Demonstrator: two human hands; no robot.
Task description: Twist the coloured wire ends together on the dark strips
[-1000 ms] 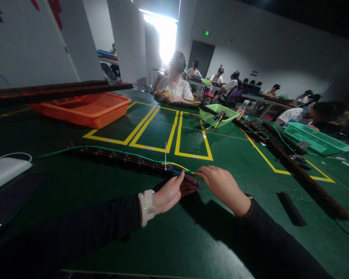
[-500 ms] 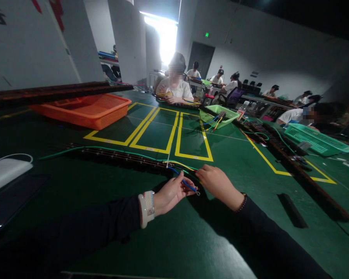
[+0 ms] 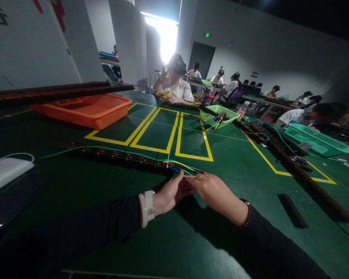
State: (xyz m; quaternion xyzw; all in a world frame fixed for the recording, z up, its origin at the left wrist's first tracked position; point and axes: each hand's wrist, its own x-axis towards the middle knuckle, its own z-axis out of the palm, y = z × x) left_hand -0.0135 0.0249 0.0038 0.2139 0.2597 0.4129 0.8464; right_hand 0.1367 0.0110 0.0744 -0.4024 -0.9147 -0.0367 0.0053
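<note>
Fingertips meet over a counter (image 3: 151, 248): the left hand (image 3: 172, 195), palm turned up and thumb apart from its fingers, cups beneath the right hand (image 3: 216, 193), whose fingers lie bunched and bent inward. A blue wire (image 3: 172, 169) runs in at the left thumb and vanishes between the two; whether either hand pinches it cannot be told. Just beyond the hands, a yellow wire (image 3: 180, 166) with a red end lies loose. A dark strip (image 3: 119, 159) stretches away left of the left hand, a green wire (image 3: 104, 148) along it and a white cable tie (image 3: 168, 157) upright near its closer end. A stiff blue wire could spring free if the fingers hold it lightly, and a hard pull might drag the strip askew; the loose ends so near the right hand could snag. Farther beyond the left hand sits an orange basket (image 3: 100, 120); past both hands, a light green basket (image 3: 231, 117) and a seated co-worker (image 3: 182, 91).
</note>
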